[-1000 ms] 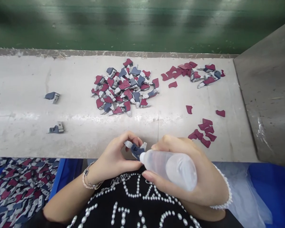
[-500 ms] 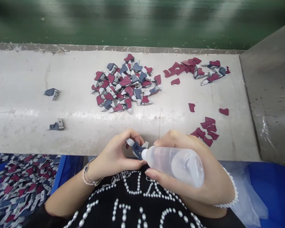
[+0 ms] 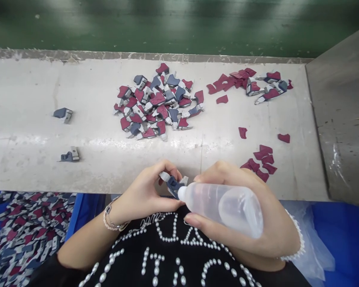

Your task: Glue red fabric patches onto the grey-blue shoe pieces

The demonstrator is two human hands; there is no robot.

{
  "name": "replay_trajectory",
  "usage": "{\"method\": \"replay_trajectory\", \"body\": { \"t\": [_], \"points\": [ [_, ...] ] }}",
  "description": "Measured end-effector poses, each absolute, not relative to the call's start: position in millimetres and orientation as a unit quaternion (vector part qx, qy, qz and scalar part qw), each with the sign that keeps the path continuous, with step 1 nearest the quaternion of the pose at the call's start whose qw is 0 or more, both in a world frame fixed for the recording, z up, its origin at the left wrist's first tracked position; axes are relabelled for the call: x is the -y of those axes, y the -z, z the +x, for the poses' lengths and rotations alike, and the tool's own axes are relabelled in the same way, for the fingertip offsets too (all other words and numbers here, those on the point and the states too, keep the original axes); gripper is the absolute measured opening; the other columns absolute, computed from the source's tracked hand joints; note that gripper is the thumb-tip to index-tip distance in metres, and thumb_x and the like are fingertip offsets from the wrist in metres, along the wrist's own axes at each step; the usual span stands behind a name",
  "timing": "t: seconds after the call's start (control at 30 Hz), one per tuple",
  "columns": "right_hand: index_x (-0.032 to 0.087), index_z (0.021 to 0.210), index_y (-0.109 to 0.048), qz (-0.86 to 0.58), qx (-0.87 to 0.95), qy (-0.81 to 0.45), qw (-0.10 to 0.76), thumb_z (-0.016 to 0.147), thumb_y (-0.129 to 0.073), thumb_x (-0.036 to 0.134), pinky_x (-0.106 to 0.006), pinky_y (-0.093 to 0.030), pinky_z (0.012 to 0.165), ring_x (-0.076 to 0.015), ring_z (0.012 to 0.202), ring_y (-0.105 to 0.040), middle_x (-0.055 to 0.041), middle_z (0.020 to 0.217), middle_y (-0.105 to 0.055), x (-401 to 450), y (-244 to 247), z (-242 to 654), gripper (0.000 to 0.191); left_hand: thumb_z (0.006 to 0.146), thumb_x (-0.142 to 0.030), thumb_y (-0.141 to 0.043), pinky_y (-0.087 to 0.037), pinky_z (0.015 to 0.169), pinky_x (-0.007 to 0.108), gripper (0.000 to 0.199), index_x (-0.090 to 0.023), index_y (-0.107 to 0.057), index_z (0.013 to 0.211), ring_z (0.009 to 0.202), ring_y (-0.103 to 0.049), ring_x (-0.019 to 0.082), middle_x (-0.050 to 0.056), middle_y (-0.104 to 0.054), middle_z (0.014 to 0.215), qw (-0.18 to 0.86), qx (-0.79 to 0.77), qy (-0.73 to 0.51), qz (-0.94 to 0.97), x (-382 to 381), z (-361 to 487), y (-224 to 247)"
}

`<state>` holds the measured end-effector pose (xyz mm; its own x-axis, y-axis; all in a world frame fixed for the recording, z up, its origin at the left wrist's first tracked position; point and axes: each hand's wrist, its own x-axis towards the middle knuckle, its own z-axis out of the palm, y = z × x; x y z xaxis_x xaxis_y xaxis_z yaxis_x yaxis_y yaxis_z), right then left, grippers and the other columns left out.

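My left grip [image 3: 143, 189] is curled almost shut, thumb and fingers pinching a small navy-and-grey cut piece [image 3: 173, 185] just above my chest. My right grip [image 3: 272, 223] wraps firmly around a translucent plastic squeeze bottle [image 3: 224, 209] holding clear liquid. Its narrow white tip [image 3: 182, 194] sits right at the piece, though I cannot tell whether they touch. Over the last second, this hold has barely changed. A beaded bracelet [image 3: 113, 223] circles my left wrist, and a white beaded cuff [image 3: 293, 255] edges my right sleeve. On my black top [image 3: 164, 255], large pearl-bead letters look like T, A and C, but I cannot read the whole word. No label shows on the bottle. Below left, a blue bin [image 3: 77, 211] holds a mass of similar pieces. Ahead, on the pale grey desk [image 3: 32, 171], lie two lone navy pieces [image 3: 62, 114], a mixed maroon-and-navy heap [image 3: 157, 103] and scattered maroon patches [image 3: 259, 159]. Beyond stands a green wall [image 3: 179, 28].
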<state>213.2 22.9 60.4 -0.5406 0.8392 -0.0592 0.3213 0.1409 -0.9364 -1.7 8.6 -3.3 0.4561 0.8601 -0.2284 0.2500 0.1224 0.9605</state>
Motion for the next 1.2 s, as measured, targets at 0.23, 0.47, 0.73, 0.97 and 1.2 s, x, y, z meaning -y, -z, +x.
{"method": "replay_trajectory", "body": {
  "t": [0.23, 0.47, 0.73, 0.97, 1.2],
  "points": [
    [0.019, 0.087, -0.052, -0.405, 0.710, -0.512, 0.263, 0.081, -0.077, 0.025, -0.021, -0.042, 0.046, -0.0073, 0.052, -0.054, 0.0068, 0.068, -0.060, -25, -61, 212, 0.026, 0.071, -0.024, -0.084, -0.046, 0.066, 0.024, 0.039, -0.025, -0.054, 0.096, 0.080, -0.058, 0.012, -0.004, -0.062, 0.090, 0.590, -0.450, -0.258, 0.618, -9, -1, 3],
    [0.020, 0.087, -0.052, -0.402, 0.718, -0.513, 0.245, 0.082, -0.077, 0.030, -0.021, -0.043, 0.047, -0.0078, 0.053, -0.056, 0.0062, 0.070, -0.061, -25, -60, 212, 0.027, 0.073, -0.022, -0.082, -0.042, 0.055, 0.020, 0.037, -0.025, -0.053, 0.096, 0.067, -0.055, 0.009, -0.005, -0.062, 0.088, 0.604, -0.446, -0.252, 0.610, -10, 0, 1],
    [0.020, 0.088, -0.051, -0.414, 0.711, -0.516, 0.239, 0.082, -0.077, 0.027, -0.022, -0.045, 0.046, -0.0099, 0.056, -0.060, 0.0050, 0.072, -0.063, -24, -62, 216, 0.028, 0.072, -0.026, -0.084, -0.046, 0.064, 0.022, 0.039, -0.025, -0.053, 0.095, 0.078, -0.059, 0.011, -0.005, -0.063, 0.091, 0.601, -0.443, -0.256, 0.614, -9, -2, 2],
    [0.021, 0.084, -0.051, -0.396, 0.733, -0.504, 0.228, 0.082, -0.076, 0.031, -0.022, -0.043, 0.046, -0.0089, 0.051, -0.056, 0.0058, 0.067, -0.060, -28, -61, 216, 0.028, 0.071, -0.023, -0.083, -0.047, 0.067, 0.024, 0.038, -0.024, -0.054, 0.096, 0.081, -0.061, 0.013, -0.003, -0.064, 0.091, 0.582, -0.446, -0.252, 0.631, -9, -2, 3],
    [0.020, 0.079, -0.052, -0.379, 0.757, -0.496, 0.193, 0.082, -0.076, 0.033, -0.024, -0.041, 0.045, -0.0095, 0.049, -0.052, 0.0050, 0.064, -0.056, -27, -64, 221, 0.027, 0.070, -0.016, -0.082, -0.051, 0.071, 0.025, 0.038, -0.023, -0.052, 0.093, 0.079, -0.064, 0.013, -0.002, -0.067, 0.090, 0.525, -0.457, -0.276, 0.663, -7, -5, 8]
  ]
}}
